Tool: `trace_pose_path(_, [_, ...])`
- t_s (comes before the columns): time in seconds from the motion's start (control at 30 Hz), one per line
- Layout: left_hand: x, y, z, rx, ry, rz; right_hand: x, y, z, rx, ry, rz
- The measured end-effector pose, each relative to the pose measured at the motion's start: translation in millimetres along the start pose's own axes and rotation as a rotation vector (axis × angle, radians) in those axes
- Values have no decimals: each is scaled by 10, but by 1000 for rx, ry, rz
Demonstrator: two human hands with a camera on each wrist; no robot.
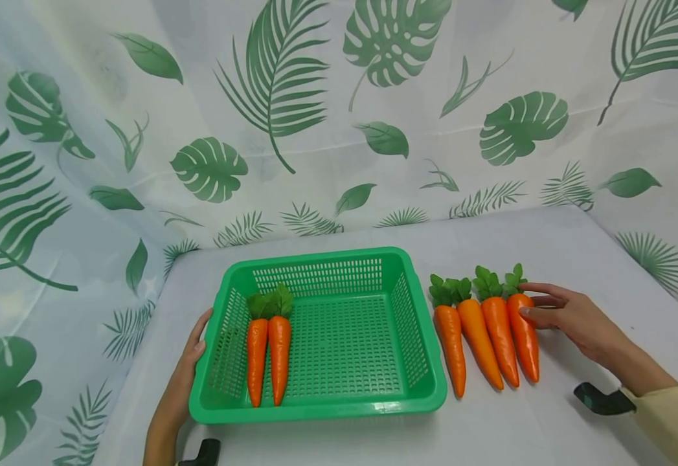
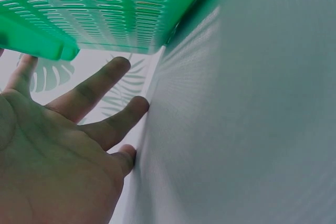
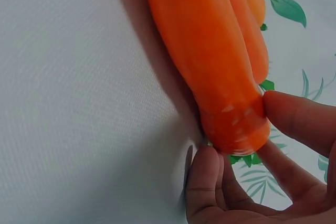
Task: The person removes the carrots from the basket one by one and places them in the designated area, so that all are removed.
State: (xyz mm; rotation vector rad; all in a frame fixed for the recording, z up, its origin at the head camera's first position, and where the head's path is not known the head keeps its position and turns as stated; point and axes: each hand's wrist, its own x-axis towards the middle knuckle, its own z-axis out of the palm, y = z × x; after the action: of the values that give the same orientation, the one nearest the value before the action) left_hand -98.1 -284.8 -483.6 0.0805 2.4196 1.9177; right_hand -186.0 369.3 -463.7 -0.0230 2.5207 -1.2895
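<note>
Four-sided and green, a plastic basket (image 1: pixel 315 414) stands on the table with two orange carrots, a left one (image 1: pixel 256 362) and a right one (image 1: pixel 279 359), lying side by side inside. My left hand (image 1: pixel 182 382) is at the basket's left rim; in the left wrist view its fingers (image 2: pixel 86 90) are straight and spread beside the basket wall (image 2: pixel 105 19). To the right of the basket lies a row of several carrots with green leafy tops. My right hand (image 1: pixel 577 320) pinches the rightmost carrot (image 1: pixel 526 343) near its leafy end, thumb and fingers on opposite sides in the right wrist view.
Next to the pinched carrot are another carrot (image 1: pixel 499 340), an orange one (image 1: pixel 480 343) and the one nearest the basket (image 1: pixel 451 346). A pale cloth covers the table (image 1: pixel 577 259). Leaf-patterned sheets (image 1: pixel 315 181) hang behind and at the sides.
</note>
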Motion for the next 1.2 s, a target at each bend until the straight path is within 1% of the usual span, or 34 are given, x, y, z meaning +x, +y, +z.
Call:
trace_pose_path(0.13, [-2,2,-6,-12,-5,10,-13,4,3,13,5,-3])
trace_pose_path(0.33, [-3,5,-9,-14,-7,7,-31,2,6,44,28,12])
trace_pose_path(0.67, [-2,11,-8,-8,-7,9,-49,24,-40,44,72,-17])
trace_pose_path(0.97, [12,8,5,-5,-9,5,-68,-69,-118,81,77,12])
trace_pose_path(1.2, [-5,37,-2,-14,-7,1,-53,-181,-160,70,90,17])
